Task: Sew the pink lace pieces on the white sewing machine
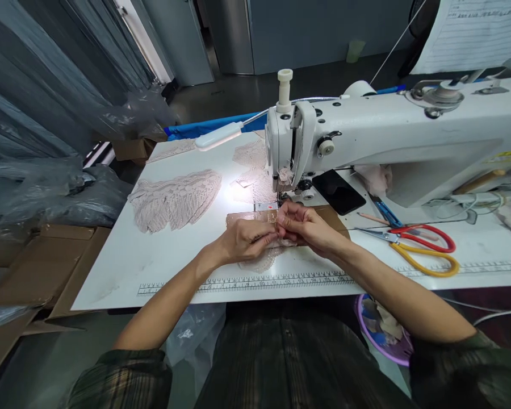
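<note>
In front of the needle of a white sewing machine (340, 128), my two hands meet over a piece of pale pink lace (264, 260). My left hand (249, 237) is closed, its thumb and fingers pinching the lace at its upper edge. Close against it, my right hand (304, 224) pinches the same lace with bent fingers. The lace hangs below the hands onto the table, and the part between the fingertips is mostly hidden. Under both hands lies a brown plate (332, 218) by the presser foot.
Lace pieces (176, 199) lie on the white table (114, 272) at left, more lace (251, 165) behind the needle. Right of my hands are a black phone (339, 192) and scissors (426, 244) with red and yellow handles. A lamp (219, 136) hangs left of the machine head.
</note>
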`<state>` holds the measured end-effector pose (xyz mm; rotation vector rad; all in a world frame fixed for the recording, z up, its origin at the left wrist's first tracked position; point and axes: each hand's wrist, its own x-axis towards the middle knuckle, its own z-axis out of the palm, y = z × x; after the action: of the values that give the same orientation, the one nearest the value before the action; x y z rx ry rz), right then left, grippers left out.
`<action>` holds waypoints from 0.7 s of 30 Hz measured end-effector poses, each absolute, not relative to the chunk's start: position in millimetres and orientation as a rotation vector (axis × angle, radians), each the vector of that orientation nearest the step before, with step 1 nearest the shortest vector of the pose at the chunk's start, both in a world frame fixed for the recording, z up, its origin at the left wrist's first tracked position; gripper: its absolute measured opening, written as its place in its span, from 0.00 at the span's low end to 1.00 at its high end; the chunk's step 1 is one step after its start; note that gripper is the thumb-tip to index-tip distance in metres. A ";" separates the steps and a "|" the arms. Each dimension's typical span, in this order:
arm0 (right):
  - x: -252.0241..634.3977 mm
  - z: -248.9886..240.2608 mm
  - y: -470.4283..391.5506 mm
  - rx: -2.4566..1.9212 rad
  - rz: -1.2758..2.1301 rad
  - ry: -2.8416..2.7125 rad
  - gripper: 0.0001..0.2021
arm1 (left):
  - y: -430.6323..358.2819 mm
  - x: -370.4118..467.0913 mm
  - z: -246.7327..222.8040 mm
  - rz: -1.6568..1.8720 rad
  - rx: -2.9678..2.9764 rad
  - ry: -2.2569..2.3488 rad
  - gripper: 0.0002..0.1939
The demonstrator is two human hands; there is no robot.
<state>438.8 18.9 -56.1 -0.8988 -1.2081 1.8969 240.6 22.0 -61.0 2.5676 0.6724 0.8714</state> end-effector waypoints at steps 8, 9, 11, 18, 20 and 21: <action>462.3 -53.7 -0.1 -1.144 1.908 -1.378 0.23 | -2.7 218.5 -13.7 0.438 2.776 0.665 0.14; 465.3 -54.6 -0.7 -1.134 1.892 -1.411 0.23 | -5.3 217.0 -11.3 0.436 2.737 0.689 0.14; 469.3 -56.4 -1.3 -1.064 1.825 -1.475 0.21 | -8.5 215.3 -10.1 0.442 2.606 0.744 0.14; 445.0 -55.4 -6.5 -0.567 1.677 -1.129 0.15 | -8.0 231.2 -27.1 0.602 2.146 0.899 0.13; 436.1 -56.0 -9.6 -0.575 1.704 -1.129 0.16 | -8.7 237.0 -32.4 0.604 2.158 0.893 0.12; 435.3 -57.5 -11.2 -0.620 1.709 -1.185 0.17 | -8.8 237.0 -34.3 0.581 2.183 0.872 0.12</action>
<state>435.3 -11.2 -57.5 -0.6198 -1.1846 1.7089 237.0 -8.8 -34.3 2.1828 0.8721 0.5806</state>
